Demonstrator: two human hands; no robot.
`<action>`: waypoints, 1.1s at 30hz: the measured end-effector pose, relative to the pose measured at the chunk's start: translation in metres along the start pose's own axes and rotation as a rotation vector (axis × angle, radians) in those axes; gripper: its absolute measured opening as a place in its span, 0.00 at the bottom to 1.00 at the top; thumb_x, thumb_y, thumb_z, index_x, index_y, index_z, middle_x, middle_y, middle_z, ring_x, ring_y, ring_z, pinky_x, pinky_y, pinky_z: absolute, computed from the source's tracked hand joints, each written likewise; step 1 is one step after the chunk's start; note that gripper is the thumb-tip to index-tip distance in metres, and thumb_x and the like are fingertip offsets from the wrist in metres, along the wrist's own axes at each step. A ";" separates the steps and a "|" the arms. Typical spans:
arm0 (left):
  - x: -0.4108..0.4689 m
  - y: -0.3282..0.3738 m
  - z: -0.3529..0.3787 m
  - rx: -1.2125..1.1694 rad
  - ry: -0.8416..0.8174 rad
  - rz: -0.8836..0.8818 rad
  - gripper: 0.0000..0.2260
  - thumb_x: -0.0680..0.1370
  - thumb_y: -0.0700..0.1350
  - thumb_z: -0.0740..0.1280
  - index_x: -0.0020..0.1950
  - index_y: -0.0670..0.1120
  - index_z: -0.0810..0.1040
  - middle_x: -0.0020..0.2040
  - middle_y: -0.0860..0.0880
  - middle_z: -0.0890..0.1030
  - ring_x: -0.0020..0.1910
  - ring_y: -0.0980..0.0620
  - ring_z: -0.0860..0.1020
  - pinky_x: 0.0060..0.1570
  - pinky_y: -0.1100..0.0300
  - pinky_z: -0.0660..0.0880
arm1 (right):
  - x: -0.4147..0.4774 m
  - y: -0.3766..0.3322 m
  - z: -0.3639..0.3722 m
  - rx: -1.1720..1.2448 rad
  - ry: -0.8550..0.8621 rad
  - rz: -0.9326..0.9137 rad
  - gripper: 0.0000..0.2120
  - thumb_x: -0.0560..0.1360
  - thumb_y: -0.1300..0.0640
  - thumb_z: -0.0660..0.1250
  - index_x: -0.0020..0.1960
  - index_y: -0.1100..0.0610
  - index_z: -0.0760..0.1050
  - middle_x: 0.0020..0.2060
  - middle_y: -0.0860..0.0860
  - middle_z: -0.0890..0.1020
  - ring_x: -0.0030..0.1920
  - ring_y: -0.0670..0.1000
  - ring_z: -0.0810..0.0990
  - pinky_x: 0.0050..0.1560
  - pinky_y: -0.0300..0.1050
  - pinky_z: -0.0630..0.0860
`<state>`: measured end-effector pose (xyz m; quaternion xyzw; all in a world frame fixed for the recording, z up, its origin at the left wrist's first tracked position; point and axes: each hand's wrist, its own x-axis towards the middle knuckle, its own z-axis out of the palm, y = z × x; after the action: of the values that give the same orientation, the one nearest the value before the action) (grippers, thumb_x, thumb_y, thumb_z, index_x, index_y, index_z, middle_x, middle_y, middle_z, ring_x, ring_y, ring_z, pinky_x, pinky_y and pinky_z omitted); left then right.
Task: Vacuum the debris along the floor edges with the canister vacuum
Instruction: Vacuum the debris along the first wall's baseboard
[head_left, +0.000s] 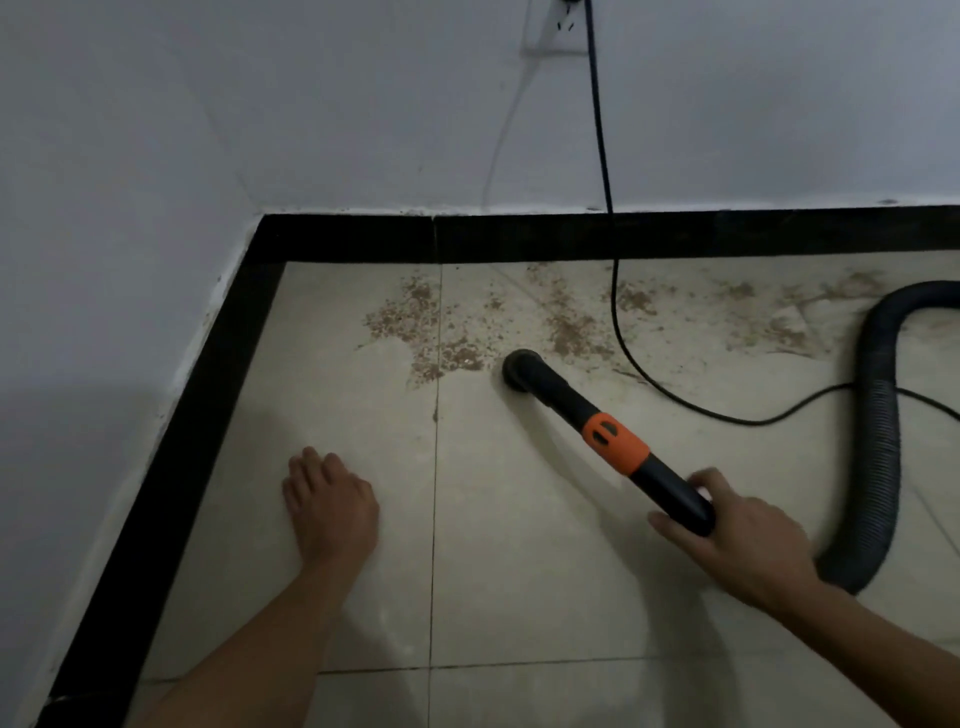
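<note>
The right hand (748, 535) grips the black wand (613, 441) with its orange collar (615, 443); the round nozzle (522, 369) sits on the tile floor (519, 571) beside brown debris (415, 322) along the black baseboard (519, 236). The left hand (330, 506) rests flat on the tile. A ribbed hose (878, 415) loops right; a cord (602, 156) hangs down the wall (311, 104).

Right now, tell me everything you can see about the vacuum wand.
The vacuum wand is a black, plastic-looking tube with an orange collar midway. It slants down to a round nozzle at the floor, beside brown debris. The right hand grips its rear end, where the ribbed hose appears to join.
</note>
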<state>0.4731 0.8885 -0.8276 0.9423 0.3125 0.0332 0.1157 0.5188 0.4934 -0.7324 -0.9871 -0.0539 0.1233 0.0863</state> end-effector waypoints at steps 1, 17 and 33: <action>0.000 0.000 0.000 0.010 0.006 0.003 0.17 0.75 0.39 0.61 0.59 0.29 0.74 0.66 0.28 0.70 0.67 0.29 0.67 0.67 0.37 0.62 | 0.007 -0.008 -0.003 0.021 0.018 -0.048 0.20 0.73 0.31 0.62 0.54 0.40 0.58 0.32 0.43 0.76 0.29 0.44 0.75 0.29 0.40 0.70; -0.002 -0.004 0.004 0.008 0.070 0.015 0.24 0.75 0.46 0.53 0.62 0.31 0.74 0.67 0.30 0.70 0.68 0.31 0.66 0.68 0.38 0.61 | 0.103 -0.055 0.002 -0.027 0.128 0.013 0.14 0.72 0.46 0.68 0.49 0.50 0.65 0.30 0.46 0.68 0.30 0.54 0.69 0.31 0.45 0.62; -0.001 -0.004 0.002 -0.020 0.076 0.000 0.26 0.75 0.48 0.50 0.62 0.33 0.75 0.68 0.31 0.71 0.69 0.33 0.67 0.69 0.40 0.62 | 0.132 -0.065 -0.016 0.158 0.051 0.003 0.11 0.70 0.48 0.72 0.43 0.49 0.71 0.31 0.46 0.76 0.30 0.47 0.75 0.28 0.39 0.65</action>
<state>0.4702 0.8911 -0.8304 0.9392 0.3162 0.0721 0.1130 0.6441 0.5716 -0.7357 -0.9801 -0.0403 0.1021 0.1652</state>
